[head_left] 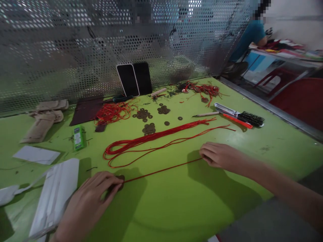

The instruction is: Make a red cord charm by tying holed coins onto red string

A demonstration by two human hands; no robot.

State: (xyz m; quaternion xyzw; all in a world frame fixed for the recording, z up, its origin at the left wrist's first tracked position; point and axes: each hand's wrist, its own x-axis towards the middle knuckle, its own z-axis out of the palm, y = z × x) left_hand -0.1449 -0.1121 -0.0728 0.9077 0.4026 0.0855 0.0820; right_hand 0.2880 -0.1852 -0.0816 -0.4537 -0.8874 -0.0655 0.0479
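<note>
Between thumb and fingers, my left hand (97,191) pinches a dark round coin (121,178) with a hole-like look similar to those on the table. From that coin a thin red cord (161,170) runs straight and taut to the right. My right hand (219,155) is closed on the cord's other end, its fingertips partly hidden. Just beyond the taut cord lies a looped bundle of red cords (156,135). Behind the bundle sit small piles of holed coins (148,129), with single coins (167,123) beside them.
Two phones (128,80) lean against the perforated metal screen (75,60). A tangle of red thread (113,113), a green box (79,137) and a white case (57,195) are at left. A brush (251,118) and an awl-like tool (205,114) lie at right. A person (249,40) sits beyond.
</note>
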